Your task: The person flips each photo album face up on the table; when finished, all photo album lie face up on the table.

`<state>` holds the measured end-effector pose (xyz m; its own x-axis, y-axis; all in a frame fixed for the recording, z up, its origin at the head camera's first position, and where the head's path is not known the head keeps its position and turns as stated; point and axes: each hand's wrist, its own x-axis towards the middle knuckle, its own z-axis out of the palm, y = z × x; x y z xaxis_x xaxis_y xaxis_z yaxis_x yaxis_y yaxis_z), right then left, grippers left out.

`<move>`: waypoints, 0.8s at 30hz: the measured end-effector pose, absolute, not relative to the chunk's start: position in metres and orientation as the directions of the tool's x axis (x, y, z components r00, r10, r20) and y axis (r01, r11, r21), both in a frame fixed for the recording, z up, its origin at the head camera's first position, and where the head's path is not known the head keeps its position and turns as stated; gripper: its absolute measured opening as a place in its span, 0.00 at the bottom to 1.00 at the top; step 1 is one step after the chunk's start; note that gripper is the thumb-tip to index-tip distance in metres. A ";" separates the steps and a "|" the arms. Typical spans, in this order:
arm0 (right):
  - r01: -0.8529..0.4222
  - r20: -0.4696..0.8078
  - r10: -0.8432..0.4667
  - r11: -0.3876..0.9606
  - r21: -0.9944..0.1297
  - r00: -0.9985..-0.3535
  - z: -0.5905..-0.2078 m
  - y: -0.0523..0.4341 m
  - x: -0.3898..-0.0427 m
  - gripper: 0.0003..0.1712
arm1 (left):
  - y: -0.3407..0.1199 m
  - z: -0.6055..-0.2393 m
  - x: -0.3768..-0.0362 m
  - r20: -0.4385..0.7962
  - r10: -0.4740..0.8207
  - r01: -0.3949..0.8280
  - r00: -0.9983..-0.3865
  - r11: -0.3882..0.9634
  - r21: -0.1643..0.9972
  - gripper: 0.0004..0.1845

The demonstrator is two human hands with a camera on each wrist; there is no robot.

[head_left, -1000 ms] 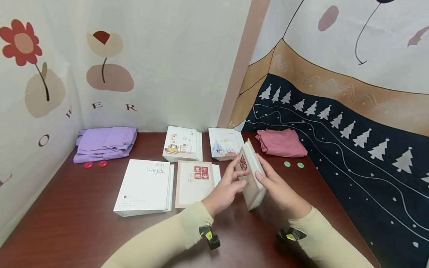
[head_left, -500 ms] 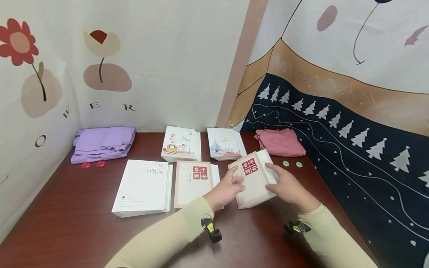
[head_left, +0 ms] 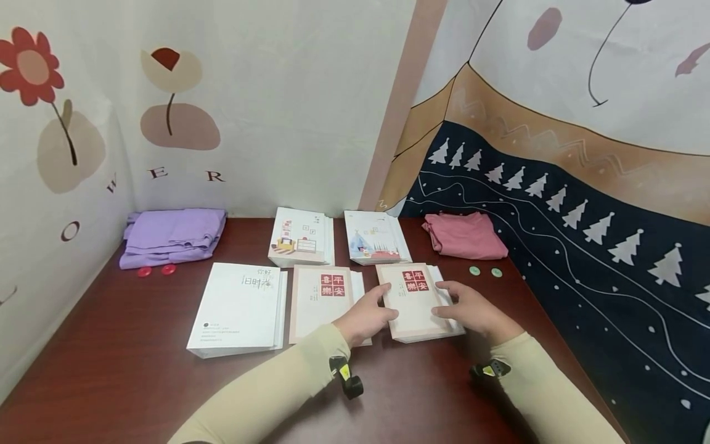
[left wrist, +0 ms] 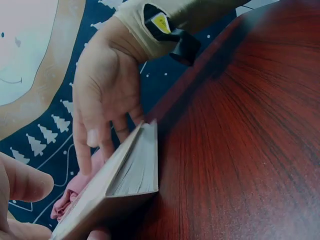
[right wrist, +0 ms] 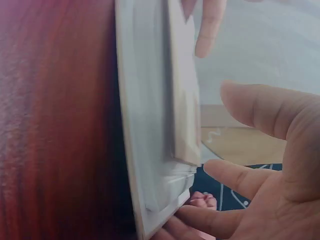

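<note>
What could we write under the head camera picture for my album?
Both hands, left hand and right hand, rest on a beige book lying flat on the dark wooden table among four other books.

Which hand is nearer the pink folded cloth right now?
The right hand. It rests on the right side of the tan book, just below the pink cloth. The left hand lies at the book's left edge, farther from the cloth.

On the table (head_left: 111, 370), three books lie in a front row: one at left (head_left: 238, 308), one in the middle (head_left: 324, 302), and the book (head_left: 416, 302) at right between the left hand (head_left: 366, 317) and right hand (head_left: 471, 308). Behind them lie two more books (head_left: 302, 237) (head_left: 374, 243), flanked by folded cloths at far left (head_left: 172, 234) and right (head_left: 466, 234). Small discs, perhaps buttons, sit before each cloth (head_left: 155, 270) (head_left: 485, 271).
</note>
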<state>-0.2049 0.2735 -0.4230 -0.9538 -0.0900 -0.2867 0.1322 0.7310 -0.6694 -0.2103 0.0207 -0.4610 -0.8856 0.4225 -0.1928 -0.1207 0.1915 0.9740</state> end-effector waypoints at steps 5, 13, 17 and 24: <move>0.125 -0.298 -0.112 0.730 -0.672 -0.948 -0.425 0.267 -0.209 0.43 | 0.019 -0.462 -0.211 -0.184 0.412 -0.099 -0.892 0.219 0.971 0.40; 0.145 -0.324 -0.103 0.738 -0.659 -0.941 -0.430 0.262 -0.218 0.45 | 0.004 -0.456 -0.212 -0.177 0.433 -0.081 -0.884 0.232 0.969 0.41; 0.142 -0.326 -0.104 0.747 -0.649 -0.940 -0.430 0.263 -0.216 0.46 | -0.018 -0.445 -0.207 -0.129 0.464 0.015 -0.877 0.293 0.956 0.41; 0.051 -0.252 -0.162 0.742 -0.669 -0.954 -0.424 0.270 -0.211 0.48 | -0.087 -0.418 -0.195 0.018 0.380 0.208 -0.925 0.465 0.861 0.39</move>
